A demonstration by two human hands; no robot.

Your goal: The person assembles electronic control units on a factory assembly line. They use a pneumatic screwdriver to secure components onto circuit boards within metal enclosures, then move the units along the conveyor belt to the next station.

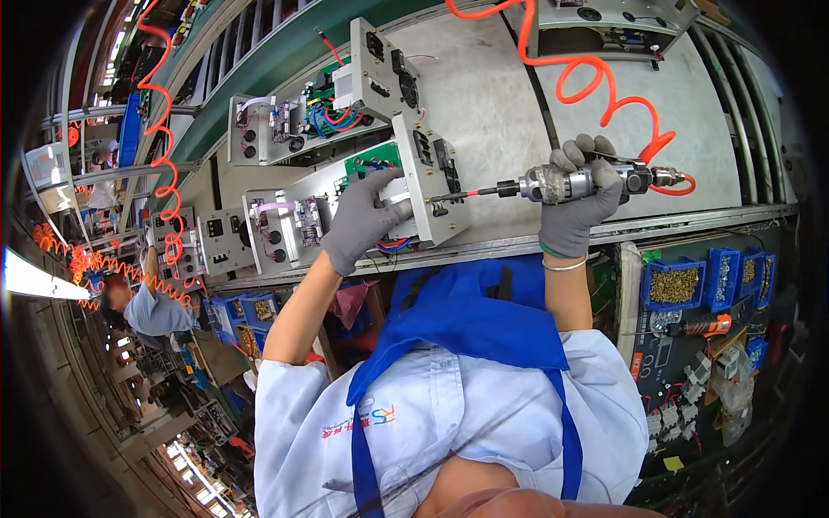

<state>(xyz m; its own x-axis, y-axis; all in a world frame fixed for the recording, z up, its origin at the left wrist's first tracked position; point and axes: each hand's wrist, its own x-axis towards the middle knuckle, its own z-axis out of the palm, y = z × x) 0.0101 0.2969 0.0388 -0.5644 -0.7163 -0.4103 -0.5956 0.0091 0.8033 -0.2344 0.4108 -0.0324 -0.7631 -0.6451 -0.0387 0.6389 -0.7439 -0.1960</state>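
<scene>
A broad metal work surface (492,78) is carrying the open-topped metal unit (298,186), which is sitting near the person's edge, just beside a similar one (259,128). It is looking stiff and fairly heavy, so I'd be lifting it by the bare tray walls, keeping off the fragile green circuit board (384,157) and loose wires. Its upright end panel (416,192) is seeming firm, perhaps slick under gloves. The silver power driver (580,184) is lying level in the right hand (585,207), whose fingers are wrapping its body. The left hand (363,220) is resting behind the panel, thumb and forefinger parted; I can't tell whether they're pinching anything. The slim bit (471,193) is pointing at the panel, contact unclear.
</scene>
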